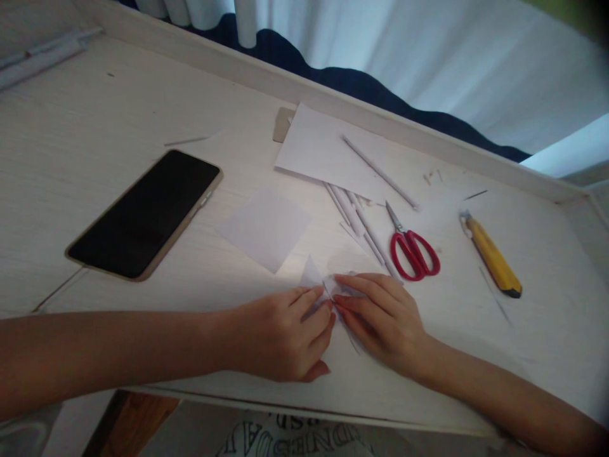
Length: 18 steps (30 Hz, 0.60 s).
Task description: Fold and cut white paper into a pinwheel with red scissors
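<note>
Near the table's front edge, my left hand [290, 333] and my right hand [383, 314] meet over a small piece of white paper [311, 273]. The fingertips of both hands pinch it, and the fingers cover much of its shape. A corner of the paper points up past my left fingers. Just beyond lies a flat square of white paper [266, 227]. Red-handled scissors [412, 247] rest a little past my right hand, blades pointing away and nearly closed. Beside them are several thin rolled paper tubes [354, 216].
A phone [145, 216] with a dark screen lies on the left of the white table [118, 120]. White sheets [328, 152] and another paper tube [378, 171] are at the back. A yellow utility knife [492, 257] lies on the right. A raised rim and a curtain [380, 44] bound the far side.
</note>
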Motion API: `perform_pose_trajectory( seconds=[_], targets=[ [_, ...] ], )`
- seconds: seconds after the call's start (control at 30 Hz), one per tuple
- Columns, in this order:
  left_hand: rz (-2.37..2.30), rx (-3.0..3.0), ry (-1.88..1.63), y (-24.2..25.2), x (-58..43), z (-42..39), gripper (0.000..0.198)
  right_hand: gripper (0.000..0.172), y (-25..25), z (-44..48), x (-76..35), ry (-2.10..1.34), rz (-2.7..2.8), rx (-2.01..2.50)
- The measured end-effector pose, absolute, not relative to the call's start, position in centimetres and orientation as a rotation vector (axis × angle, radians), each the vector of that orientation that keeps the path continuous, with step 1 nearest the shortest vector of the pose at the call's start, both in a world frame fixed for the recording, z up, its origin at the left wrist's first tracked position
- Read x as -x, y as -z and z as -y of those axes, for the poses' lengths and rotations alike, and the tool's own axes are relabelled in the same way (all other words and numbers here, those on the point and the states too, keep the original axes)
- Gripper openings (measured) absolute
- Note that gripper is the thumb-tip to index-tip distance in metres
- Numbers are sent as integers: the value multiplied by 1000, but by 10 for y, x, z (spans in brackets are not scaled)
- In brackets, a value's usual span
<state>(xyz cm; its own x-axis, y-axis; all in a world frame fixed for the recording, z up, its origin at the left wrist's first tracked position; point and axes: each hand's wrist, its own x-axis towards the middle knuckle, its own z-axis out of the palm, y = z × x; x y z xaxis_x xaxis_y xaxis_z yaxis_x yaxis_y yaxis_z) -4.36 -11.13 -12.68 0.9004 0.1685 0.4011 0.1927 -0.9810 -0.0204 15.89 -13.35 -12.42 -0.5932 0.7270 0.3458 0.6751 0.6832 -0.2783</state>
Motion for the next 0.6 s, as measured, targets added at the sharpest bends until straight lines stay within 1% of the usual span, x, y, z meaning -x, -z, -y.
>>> perform_pose_trajectory(
  seconds=[0.2, 0.4, 0.6],
  targets=[
    [293, 3003, 611, 126, 44, 112, 38, 19, 122, 135, -162, -246, 2480, 1082],
    [295, 3030, 602, 125, 44, 111, 39, 29, 118, 136, -167, -341, 2547, 1060],
    [303, 3049, 592, 124, 44, 110, 40, 30, 118, 136, -168, -366, 2572, 1059]
  ],
)
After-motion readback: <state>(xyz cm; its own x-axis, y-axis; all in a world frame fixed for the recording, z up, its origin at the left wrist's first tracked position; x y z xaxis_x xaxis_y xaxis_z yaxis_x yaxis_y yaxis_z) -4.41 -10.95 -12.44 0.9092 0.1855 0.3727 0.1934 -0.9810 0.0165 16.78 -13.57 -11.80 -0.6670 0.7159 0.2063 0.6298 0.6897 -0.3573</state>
